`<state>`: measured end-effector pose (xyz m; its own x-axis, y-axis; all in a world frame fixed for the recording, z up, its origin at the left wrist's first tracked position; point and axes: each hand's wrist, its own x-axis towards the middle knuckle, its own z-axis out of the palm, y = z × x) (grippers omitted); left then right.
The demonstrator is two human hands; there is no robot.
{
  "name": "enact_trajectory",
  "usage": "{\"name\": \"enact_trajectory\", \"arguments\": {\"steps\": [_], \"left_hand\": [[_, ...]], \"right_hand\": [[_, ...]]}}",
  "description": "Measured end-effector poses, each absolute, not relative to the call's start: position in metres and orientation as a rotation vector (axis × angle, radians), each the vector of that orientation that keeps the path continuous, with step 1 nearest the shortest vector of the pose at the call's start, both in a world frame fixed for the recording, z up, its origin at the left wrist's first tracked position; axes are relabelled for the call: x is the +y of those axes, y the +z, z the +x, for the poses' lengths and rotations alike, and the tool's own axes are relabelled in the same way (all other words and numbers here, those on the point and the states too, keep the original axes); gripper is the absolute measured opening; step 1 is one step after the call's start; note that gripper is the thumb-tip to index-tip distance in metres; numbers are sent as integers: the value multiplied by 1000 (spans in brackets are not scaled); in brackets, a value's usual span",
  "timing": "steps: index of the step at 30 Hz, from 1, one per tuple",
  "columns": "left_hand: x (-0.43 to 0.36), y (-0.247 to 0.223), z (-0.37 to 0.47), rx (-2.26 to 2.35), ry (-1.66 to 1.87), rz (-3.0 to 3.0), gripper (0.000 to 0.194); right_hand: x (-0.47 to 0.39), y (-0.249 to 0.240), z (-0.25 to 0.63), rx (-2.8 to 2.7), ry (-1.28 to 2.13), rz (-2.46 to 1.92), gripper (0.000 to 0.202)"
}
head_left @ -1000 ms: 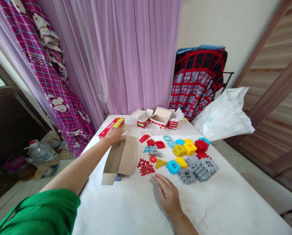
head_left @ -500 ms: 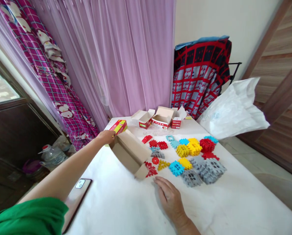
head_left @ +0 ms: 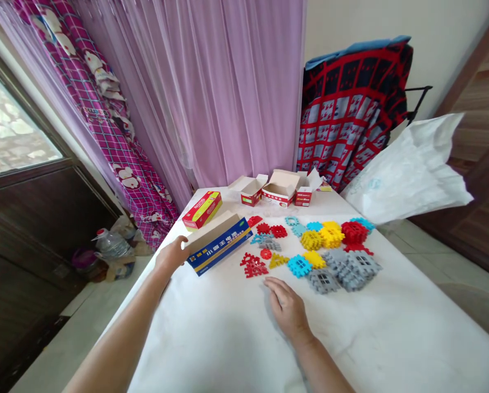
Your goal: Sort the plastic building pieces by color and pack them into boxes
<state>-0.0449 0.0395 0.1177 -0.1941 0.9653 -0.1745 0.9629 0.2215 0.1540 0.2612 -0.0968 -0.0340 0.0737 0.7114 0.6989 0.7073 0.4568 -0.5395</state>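
My left hand grips the left end of a blue cardboard box. The printed long side of this box faces me, and its pale inner wall shows above. My right hand rests on the white table with fingers loosely stretched, holding nothing. Just beyond its fingertips lie red plastic building pieces and a yellow triangular piece. To the right are blue pieces, a grey stack, yellow pieces and a red stack.
A red and yellow box lies behind the blue one. Several opened small boxes stand along the table's far edge. A white sack leans at the right edge. Purple curtains hang behind the table.
My left hand has turned the blue box so its printed side faces me instead of its open inside. My right hand stays on the table. The phone has left the view.
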Motion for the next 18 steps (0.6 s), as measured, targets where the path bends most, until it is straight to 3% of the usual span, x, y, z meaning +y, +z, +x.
{"name": "enact_trajectory", "arguments": {"steps": [3,6,10,15,18], "left_hand": [[18,109,-43,2212,83,1794,24],[2,103,-41,2080,192,1822,25],[-18,92,-36,1987,359,1895,37],[-32,63,-12,1968,828,2012,80],[-27,46,7,1943,902,1874,73]], "right_hand": [[-97,-34,262,-1635,28,-1258,35],[-97,-35,262,-1633,46,-1262,35],[-98,-34,263,-1641,50,-1270,34],[-98,-33,263,-1649,58,-1276,33],[-98,-33,263,-1649,75,-1283,33]]}}
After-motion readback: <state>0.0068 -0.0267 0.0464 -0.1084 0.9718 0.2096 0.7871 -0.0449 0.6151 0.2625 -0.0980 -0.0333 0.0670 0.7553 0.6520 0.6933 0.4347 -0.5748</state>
